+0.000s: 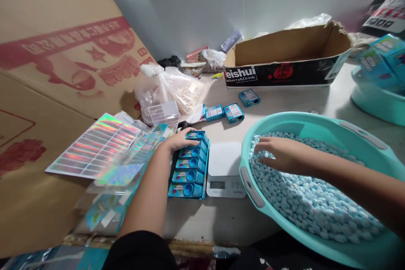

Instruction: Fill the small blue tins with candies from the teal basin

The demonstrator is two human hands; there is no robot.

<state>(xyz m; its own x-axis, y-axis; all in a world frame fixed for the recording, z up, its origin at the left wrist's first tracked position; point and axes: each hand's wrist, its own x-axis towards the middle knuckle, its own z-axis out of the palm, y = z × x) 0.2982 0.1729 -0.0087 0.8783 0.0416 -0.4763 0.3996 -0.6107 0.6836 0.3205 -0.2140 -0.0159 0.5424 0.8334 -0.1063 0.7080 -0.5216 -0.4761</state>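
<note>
My left hand (182, 139) is closed around the farthest of several small blue candy boxes (189, 163) standing in a row inside a tray, their round openings showing. My right hand (278, 152) reaches into a turquoise basin (286, 120). Its fingers are apart, with the tips at the surface of many pale blue candies (319, 202); no candy can be made out between them. Between the row of boxes and the basin sits a white kitchen scale (225, 164), its plate bare and its display too small to read.
Loose blue boxes (234, 112) lie behind the scale, near a black-printed carton (278, 71). Holographic label sheets (95, 145) and a plastic bag (172, 90) are at left, beside a large cardboard box (63, 50). A second turquoise basin (376, 103) stands far right.
</note>
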